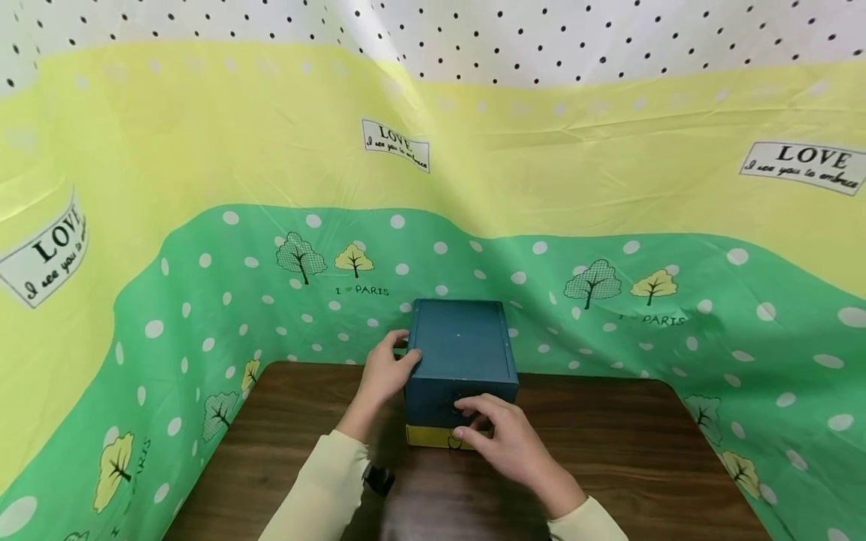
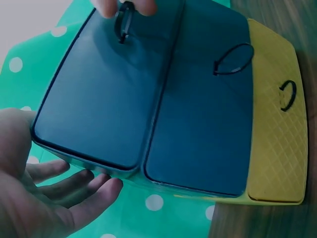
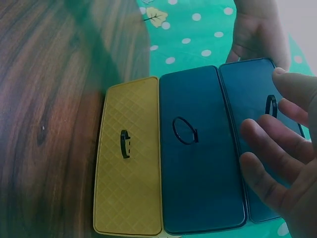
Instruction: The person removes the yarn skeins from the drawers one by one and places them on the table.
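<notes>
A small drawer box (image 1: pixel 461 338) with two blue drawer fronts above a yellow drawer front (image 3: pixel 130 188) stands near the table's back edge. Each front carries a black ring pull. My left hand (image 1: pixel 389 372) is at the box's left side, its thumb by the top edge and its fingers spread along the side. My right hand (image 1: pixel 504 436) is in front of the box with loosely bent fingers. In the left wrist view two of its fingertips flank the top drawer's ring pull (image 2: pixel 119 27), with a gap between them. All three drawers look closed.
The box stands on a dark wooden table (image 1: pixel 609 443). Behind and beside it hangs a green, yellow and white patterned curtain (image 1: pixel 473 263), close to the box's back. A small black device (image 1: pixel 379 479) is at my left wrist.
</notes>
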The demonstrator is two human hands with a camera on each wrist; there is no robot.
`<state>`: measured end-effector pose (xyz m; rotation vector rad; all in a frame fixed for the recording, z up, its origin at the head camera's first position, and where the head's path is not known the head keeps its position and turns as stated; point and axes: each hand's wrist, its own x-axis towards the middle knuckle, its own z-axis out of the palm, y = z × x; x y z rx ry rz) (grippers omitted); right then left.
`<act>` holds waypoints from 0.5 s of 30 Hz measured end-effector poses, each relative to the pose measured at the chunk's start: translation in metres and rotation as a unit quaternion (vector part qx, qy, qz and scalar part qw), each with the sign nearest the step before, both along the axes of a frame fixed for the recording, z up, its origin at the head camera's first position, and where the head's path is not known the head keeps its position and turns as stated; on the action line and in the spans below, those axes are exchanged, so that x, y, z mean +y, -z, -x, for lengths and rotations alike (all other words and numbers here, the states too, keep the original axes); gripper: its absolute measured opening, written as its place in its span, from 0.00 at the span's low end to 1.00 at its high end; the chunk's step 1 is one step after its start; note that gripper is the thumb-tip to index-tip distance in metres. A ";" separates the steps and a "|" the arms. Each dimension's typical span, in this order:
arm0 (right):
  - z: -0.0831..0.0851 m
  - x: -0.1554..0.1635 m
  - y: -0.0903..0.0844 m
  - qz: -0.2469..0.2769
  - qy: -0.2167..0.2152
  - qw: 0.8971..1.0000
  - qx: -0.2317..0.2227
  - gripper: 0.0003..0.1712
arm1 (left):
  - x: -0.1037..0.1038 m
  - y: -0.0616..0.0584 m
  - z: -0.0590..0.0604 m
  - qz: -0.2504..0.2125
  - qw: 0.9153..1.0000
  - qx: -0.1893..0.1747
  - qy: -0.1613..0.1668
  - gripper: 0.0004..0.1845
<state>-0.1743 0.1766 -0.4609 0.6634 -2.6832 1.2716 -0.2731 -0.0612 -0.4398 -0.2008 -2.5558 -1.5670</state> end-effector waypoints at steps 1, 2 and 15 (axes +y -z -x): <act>0.000 0.000 0.000 0.000 0.000 1.000 0.000 0.21 | 0.000 -0.001 0.000 -0.003 1.000 0.000 0.003 0.27; 0.000 -0.001 0.001 0.000 0.001 1.000 0.000 0.21 | 0.000 -0.003 0.000 -0.007 1.000 -0.003 0.005 0.27; 0.002 -0.006 0.003 -0.018 0.031 0.998 0.044 0.08 | -0.008 -0.004 0.005 -0.066 0.996 -0.045 0.028 0.27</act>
